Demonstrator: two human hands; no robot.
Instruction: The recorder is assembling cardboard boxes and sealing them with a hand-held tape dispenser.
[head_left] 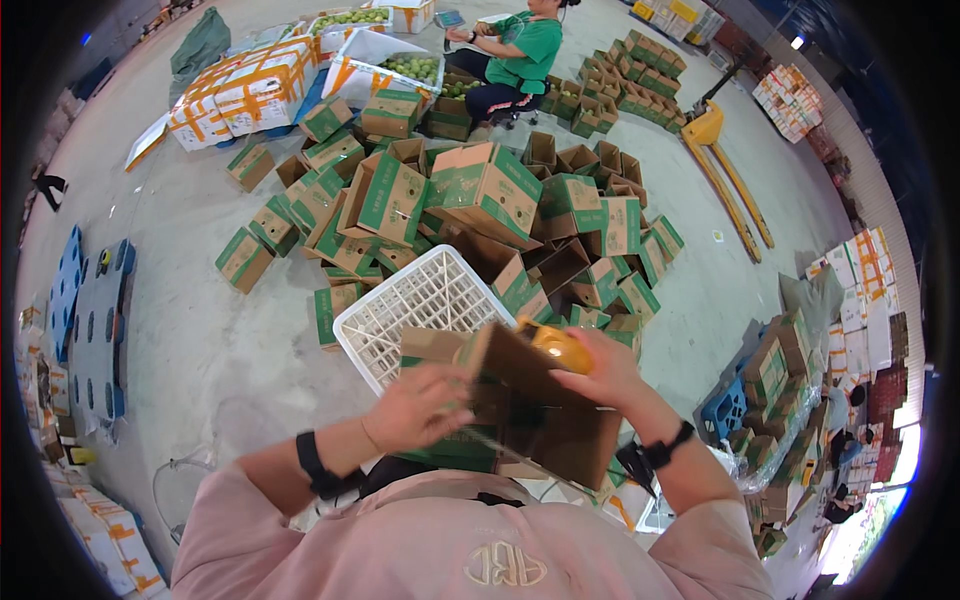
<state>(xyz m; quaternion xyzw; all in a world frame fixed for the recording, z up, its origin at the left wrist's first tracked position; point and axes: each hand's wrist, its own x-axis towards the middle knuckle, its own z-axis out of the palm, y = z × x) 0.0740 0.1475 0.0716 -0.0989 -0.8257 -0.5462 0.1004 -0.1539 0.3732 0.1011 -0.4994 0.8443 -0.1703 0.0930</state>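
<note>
An orange-yellow tape dispenser is gripped in my right hand, at the upper right edge of a cardboard box. The brown box stands tilted in front of my body, its dark inner side showing. Beside the box's left edge is my left hand, slightly blurred, fingers apart and nothing seen in them. Whether its fingertips touch the cardboard I cannot tell. Just beyond the box sits an upturned white plastic crate with a lattice bottom, partly covered by the box and my left hand.
Many green-and-brown cartons lie heaped beyond the crate. A person in a green shirt sits behind them, near a white foam box of round green fruit. A yellow pallet jack stands right; blue pallets lie left.
</note>
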